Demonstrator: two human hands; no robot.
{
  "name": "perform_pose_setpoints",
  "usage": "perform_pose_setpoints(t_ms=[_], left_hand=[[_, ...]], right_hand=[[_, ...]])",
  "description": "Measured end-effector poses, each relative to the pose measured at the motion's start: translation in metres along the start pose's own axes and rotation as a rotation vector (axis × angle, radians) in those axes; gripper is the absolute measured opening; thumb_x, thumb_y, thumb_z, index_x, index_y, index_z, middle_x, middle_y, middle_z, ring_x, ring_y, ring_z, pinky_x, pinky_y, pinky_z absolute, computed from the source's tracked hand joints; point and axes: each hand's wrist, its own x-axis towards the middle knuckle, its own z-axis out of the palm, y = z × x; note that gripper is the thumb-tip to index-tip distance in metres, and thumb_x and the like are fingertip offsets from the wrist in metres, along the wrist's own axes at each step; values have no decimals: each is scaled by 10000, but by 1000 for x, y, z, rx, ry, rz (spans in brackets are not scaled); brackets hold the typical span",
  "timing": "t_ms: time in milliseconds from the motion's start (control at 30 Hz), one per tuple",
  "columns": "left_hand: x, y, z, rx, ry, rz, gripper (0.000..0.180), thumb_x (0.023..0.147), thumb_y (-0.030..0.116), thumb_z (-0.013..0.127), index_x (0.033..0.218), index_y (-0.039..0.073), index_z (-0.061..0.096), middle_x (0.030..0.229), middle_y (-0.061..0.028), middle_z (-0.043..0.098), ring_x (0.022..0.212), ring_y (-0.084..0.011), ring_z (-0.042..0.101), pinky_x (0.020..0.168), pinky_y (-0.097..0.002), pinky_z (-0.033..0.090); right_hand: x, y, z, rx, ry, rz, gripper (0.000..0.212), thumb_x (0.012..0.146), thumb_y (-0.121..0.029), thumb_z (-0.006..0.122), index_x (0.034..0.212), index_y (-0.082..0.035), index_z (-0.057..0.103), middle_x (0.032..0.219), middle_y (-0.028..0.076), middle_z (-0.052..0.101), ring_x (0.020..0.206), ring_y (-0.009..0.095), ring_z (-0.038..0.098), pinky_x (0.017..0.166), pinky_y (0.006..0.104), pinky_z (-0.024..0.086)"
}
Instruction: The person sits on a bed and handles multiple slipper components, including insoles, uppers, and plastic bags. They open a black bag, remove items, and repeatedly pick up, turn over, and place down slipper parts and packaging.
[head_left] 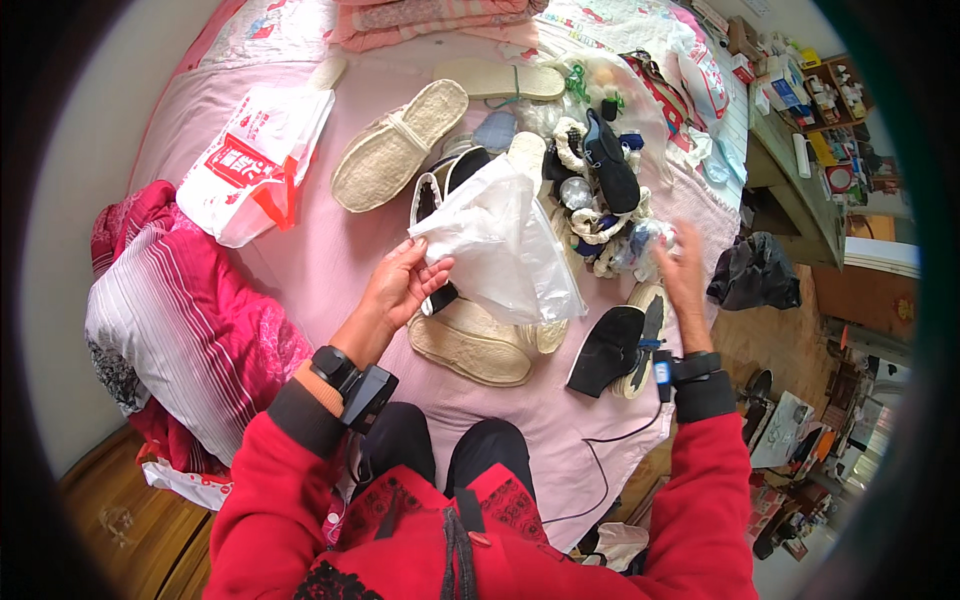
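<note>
My left hand (402,285) pinches the edge of a thin white plastic bag (495,240) between thumb and finger. Beneath that bag lie pale fibrous shoe soles (470,345) and parts of dark shoes, partly covered. Toward the right, my right hand (684,275) is at a small clear plastic bundle (648,240); its fingers are blurred, so its grip is unclear. A black cloth shoe (608,350) rests beside another sole below that hand. Beyond the bag, a dark shoe (612,165) lies on cream braided cords (570,145).
A pink-covered bed (290,290) bears everything. Two soles tied together (400,145) and a red-and-white shopping bag (255,165) lie at the far left. Magenta bedding (200,320) is heaped on the left. A cable (600,465) runs from my right wrist. A cluttered desk (800,170) stands right.
</note>
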Motion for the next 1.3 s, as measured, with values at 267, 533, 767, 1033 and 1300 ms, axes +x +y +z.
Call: perform_pose_setpoints(t_ms=[267, 533, 767, 1033, 1300], left_hand=[[0, 7, 14, 81, -92, -12, 289, 884, 158, 443, 1147, 55, 384, 1058, -113, 504, 864, -204, 585, 679, -284, 527], [-14, -22, 45, 477, 57, 249, 724, 772, 307, 617, 1322, 51, 221, 1322, -118, 294, 1103, -184, 388, 833, -304, 370], [-16, -49, 66, 812, -80, 201, 719, 670, 206, 711, 1245, -2, 334, 1142, -132, 445, 1014, -200, 448, 786, -297, 432], [-8, -47, 42, 532, -152, 33, 110, 777, 82, 597, 873, 49, 555, 700, 40, 527, 617, -42, 482, 567, -185, 395], [2, 18, -29, 423, 209, 391, 52, 783, 65, 585, 759, 36, 549, 703, 3, 547, 603, -62, 494, 541, -200, 426]], right_hand=[[-28, -114, 67, 957, -780, 380, 262, 770, -125, 603, 1002, -5, 585, 895, 25, 601, 789, 72, 532, 718, 224, 432], [-35, -120, 88, 1078, -433, 453, 182, 798, -132, 578, 928, -5, 594, 794, 33, 620, 642, 86, 576, 553, 229, 467], [-42, -146, 93, 1053, -397, 376, 195, 807, -100, 529, 970, -4, 576, 845, 27, 616, 702, 73, 563, 599, 210, 447], [-45, -140, 97, 995, -415, 311, 187, 808, -108, 529, 953, -1, 578, 819, 13, 605, 682, 55, 538, 593, 207, 441], [-20, -64, 68, 1039, -114, 504, 149, 807, -76, 539, 918, 20, 565, 817, 46, 598, 655, 80, 542, 574, 205, 440]])
